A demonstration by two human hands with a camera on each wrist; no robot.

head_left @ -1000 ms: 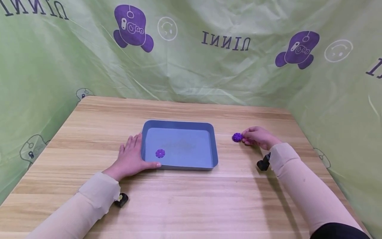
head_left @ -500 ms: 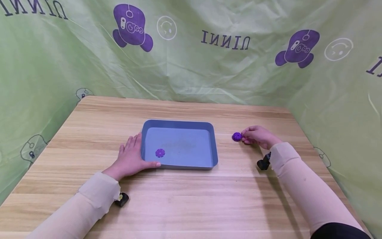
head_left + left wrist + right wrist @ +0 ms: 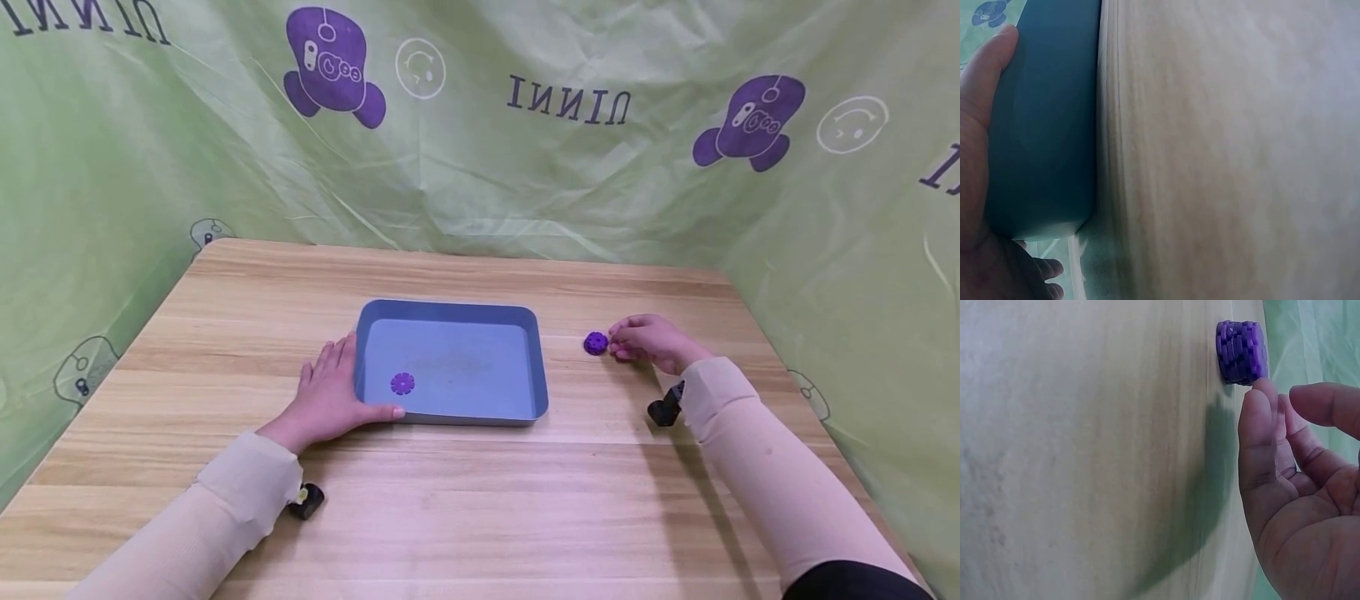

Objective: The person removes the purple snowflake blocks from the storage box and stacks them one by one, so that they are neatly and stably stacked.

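Note:
My left hand (image 3: pixel 330 400) rests with straight fingers along the left side of a shallow blue-grey tray (image 3: pixel 450 312), its thumb on the front rim. In the left wrist view the thumb (image 3: pixel 988 69) lies along the tray's outer wall (image 3: pixel 1047 137). One purple flower-shaped disc (image 3: pixel 402 383) lies flat in the tray near the front left corner. Right of the tray, a short stack of purple notched discs (image 3: pixel 596 342) stands on the table. Beside it is my right hand (image 3: pixel 648 342), fingers loosely bent and holding nothing. In the right wrist view its fingertips are right at the stack (image 3: pixel 1241 353), thumb apart.
The wooden table (image 3: pixel 480 500) reaches back to a green printed curtain (image 3: pixel 465 175) that encloses its sides. Black wrist cameras hang under both sleeves, one by the left cuff (image 3: pixel 306 502) and one by the right (image 3: pixel 663 408), close over the tabletop.
My right fingertips have drawn slightly right from the disc stack, which stays in place. The left hand, the tray and the disc inside it have not moved.

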